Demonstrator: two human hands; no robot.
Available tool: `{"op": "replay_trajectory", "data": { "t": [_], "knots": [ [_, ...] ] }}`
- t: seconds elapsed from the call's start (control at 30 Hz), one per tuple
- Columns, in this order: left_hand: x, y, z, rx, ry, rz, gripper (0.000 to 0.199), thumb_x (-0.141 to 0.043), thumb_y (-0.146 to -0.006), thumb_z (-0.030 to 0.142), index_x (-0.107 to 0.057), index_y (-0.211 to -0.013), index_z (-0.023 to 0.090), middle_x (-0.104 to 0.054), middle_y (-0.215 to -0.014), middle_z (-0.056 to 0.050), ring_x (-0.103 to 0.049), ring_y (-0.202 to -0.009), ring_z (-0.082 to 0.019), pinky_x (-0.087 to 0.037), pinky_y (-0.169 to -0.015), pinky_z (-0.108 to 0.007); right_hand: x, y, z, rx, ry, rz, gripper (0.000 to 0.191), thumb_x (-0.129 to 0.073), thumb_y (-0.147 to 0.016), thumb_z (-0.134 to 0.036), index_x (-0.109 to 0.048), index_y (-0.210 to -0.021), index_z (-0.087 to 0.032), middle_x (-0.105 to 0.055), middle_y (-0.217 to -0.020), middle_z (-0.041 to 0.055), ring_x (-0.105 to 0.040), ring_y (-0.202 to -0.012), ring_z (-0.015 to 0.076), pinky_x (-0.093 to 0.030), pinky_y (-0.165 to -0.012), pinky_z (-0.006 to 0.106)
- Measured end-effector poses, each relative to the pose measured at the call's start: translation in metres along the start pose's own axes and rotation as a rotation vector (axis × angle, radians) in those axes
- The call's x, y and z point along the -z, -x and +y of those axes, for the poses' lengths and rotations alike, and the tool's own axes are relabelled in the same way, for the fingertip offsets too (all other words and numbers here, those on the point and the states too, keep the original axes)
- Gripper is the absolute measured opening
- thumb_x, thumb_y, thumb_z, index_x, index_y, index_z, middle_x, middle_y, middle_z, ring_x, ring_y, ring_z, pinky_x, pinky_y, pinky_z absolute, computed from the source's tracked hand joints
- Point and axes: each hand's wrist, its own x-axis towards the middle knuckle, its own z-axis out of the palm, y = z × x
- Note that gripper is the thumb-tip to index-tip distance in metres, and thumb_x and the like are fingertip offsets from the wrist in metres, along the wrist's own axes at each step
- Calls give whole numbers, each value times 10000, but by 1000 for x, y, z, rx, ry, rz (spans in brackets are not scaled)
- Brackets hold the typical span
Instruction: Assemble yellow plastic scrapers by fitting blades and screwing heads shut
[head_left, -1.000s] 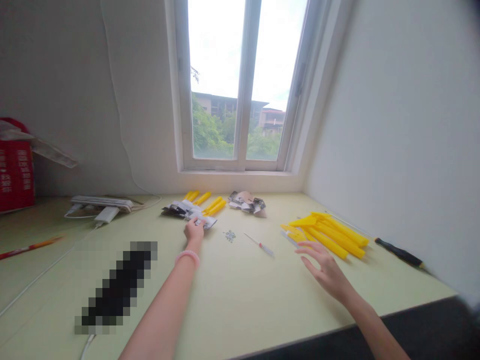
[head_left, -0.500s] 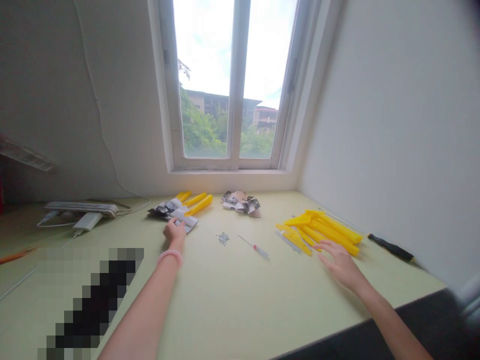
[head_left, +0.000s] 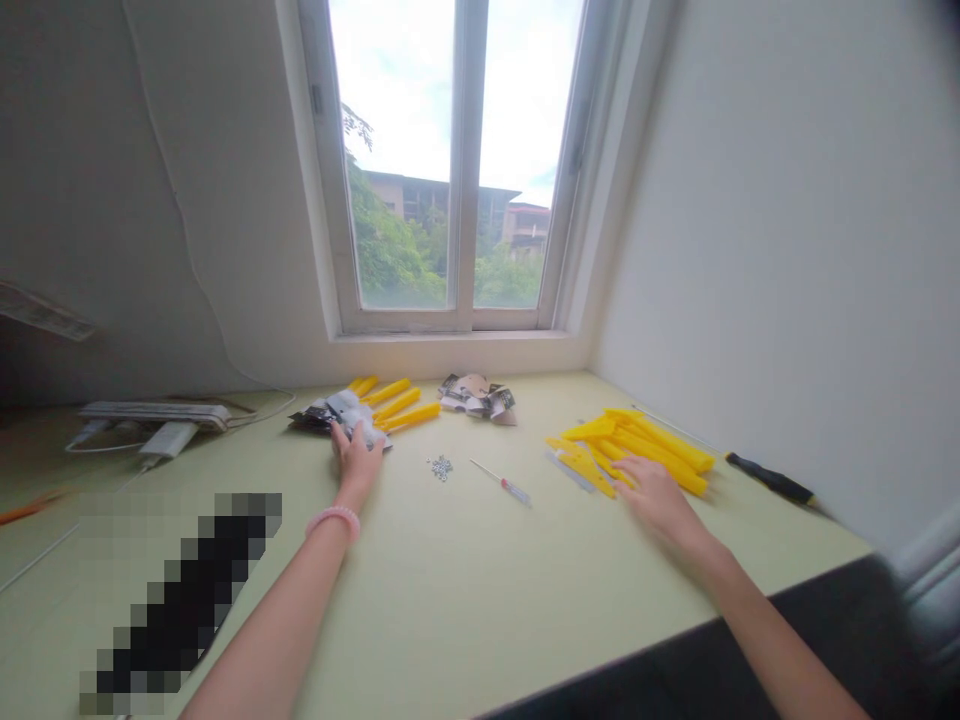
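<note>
My left hand, with a pink coiled band at the wrist, rests its spread fingers on the near side of a pile of white and black pieces. Several yellow handle-like parts stick out of that pile to the right. Over on the right, my right hand lies with fingers extended at the near edge of a heap of long yellow parts. Flat yellow pieces lie left of its fingertips. Whether it touches them I cannot tell.
Between the hands lie small metal screws and a small screwdriver with a clear handle. Crumpled packaging sits by the window wall. A black-handled tool lies far right; a power strip stands left.
My left hand has opened its fingers over the pile, where another yellow part now points right. My right hand's fingers remain extended by the yellow heap. The whole view has shifted slightly.
</note>
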Motion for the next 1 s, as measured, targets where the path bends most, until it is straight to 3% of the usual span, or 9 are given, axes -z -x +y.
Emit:
{"op": "replay_trajectory", "data": {
  "t": [0.13, 0.27, 0.5, 0.7, 0.83, 1.0],
  "knots": [
    [1, 5, -1, -106, -36, 42, 490, -573, -747, 346, -552, -1203, 167, -80, -1488, -125, -84, -1346, -336, -135, -1077, -402, 4, -14, 18, -157, 230, 97, 373, -463, -745, -240, -631, -1066, -153, -605, -1105, 151, -532, -1023, 313, -409, -846, 450],
    [4, 12, 5, -186, -22, 129, 459, -546, -771, 342, -559, -1201, 182, -33, -1493, -96, -29, -1351, -326, -107, -1082, -409, 3, -16, 30, -157, 301, 14, 361, -491, -743, -320, -639, -1030, -160, -632, -1003, 154, -550, -960, 320, -407, -802, 454],
    [12, 36, 33, -210, 104, 232, 373, -443, -833, 289, -551, -1162, 150, -206, -1439, -140, -154, -1337, -257, -145, -1079, -402, -16, -16, 40, -193, 239, -4, 389, -412, -793, -320, -604, -1068, -122, -633, -1005, 174, -574, -948, 314, -421, -771, 433],
    [19, 64, 57, -328, 239, 239, 288, -405, -845, 232, -558, -1075, 148, -363, -1335, -133, -285, -1279, -222, -190, -1075, -369, -9, -34, 41, -321, -156, 5, 375, -375, -775, -319, -648, -913, -101, -645, -982, 195, -577, -969, 307, -416, -830, 386],
    [19, 79, 68, -402, 316, 113, 244, -405, -839, 210, -563, -1021, 173, -467, -1239, -109, -355, -1232, -227, -255, -1043, -402, 3, -33, 15, -481, -658, -61, 328, -424, -741, -392, -631, -789, -143, -662, -775, 141, -589, -660, 238, -454, -642, 357],
    [10, 92, 70, -452, 392, -52, 218, -396, -848, 207, -563, -982, 166, -569, -1093, -104, -477, -1092, -204, -341, -982, -396, 6, -32, -13, -549, -942, -10, 309, -520, -693, -434, -605, -785, -151, -642, -669, 84, -533, -526, 172, -437, -535, 287]
  ]
}}
